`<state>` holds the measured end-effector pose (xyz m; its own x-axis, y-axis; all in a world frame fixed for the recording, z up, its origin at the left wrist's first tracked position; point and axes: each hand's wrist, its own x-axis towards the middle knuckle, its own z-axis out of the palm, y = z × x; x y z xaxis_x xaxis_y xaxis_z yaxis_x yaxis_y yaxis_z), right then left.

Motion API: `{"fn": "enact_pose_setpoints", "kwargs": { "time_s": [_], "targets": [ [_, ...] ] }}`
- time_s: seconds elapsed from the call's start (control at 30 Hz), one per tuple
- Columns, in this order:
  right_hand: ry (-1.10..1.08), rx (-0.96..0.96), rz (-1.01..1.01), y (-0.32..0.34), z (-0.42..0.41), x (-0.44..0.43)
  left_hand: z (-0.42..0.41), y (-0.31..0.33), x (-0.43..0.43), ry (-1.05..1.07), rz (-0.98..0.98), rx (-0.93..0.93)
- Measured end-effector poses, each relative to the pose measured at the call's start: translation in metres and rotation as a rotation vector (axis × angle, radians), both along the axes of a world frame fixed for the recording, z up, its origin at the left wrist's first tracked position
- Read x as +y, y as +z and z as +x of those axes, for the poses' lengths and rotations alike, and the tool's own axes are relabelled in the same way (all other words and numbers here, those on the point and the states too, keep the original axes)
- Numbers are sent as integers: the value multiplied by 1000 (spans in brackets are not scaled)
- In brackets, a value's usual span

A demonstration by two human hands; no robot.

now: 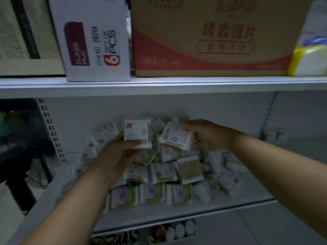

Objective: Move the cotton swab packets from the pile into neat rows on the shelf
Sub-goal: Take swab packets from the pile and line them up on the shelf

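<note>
Head view, one frame, dim and somewhat blurred.

Left hand (116,152): I see it raised over the left part of the pile (168,167), thumb and fingers pinching the lower edge of an upright packet (136,132). The white face with a small red mark at its top corner is turned toward me.

Right hand (207,135): I see its fingers curled round the right side of a tilted packet (177,137). This one leans to the left, and the swab sticks show along its lower edge. The two held packets are near each other but apart, both above the heap.

Pile: loose cotton swab packets lie at mixed angles across the middle of the shelf (159,216), reaching back to the rear panel. One packet (190,169) lies with its clear side up, so the sticks are visible.

Front row (146,193): I count about three packets with green and purple print, side by side just behind the shelf's front edge.

Upper shelf (159,85): it carries a white box (92,43) printed "6 PCS", a brown carton (212,38) with red print beside it, and a yellow and white pack (307,62) at the far right.

Below the shelf is a bin of white rounded items (178,230); I cannot tell what they are.
</note>
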<state>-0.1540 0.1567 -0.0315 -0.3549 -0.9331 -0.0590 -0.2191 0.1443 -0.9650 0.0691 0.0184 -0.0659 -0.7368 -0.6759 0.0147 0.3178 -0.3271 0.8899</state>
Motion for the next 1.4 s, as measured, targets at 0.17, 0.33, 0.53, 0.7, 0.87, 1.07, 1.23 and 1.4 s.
{"fn": "enact_pose_setpoints", "kwargs": {
  "time_s": [0.17,0.33,0.53,0.7,0.87,1.07,1.23,1.4],
  "targets": [
    [-83,125,119,2,-46,81,-60,5,50,-79,-5,-79],
    [-285,248,94,-5,-96,188,-137,-6,139,-203,11,-112],
    [-384,283,52,-24,-155,319,-221,-21,247,-310,-8,-278],
    [-449,191,17,-42,-194,389,-269,-33,311,-305,-50,-279],
    [-459,171,-2,-58,-234,413,-309,-47,338,-309,-62,-277],
    [-558,255,9,-73,-293,407,-385,-58,336,-262,-265,-339],
    [-695,368,111,-64,-365,411,-470,-78,337,-229,-326,-400],
    [-806,418,152,-78,-428,411,-531,-96,341,-77,-442,-395]
  ]
}}
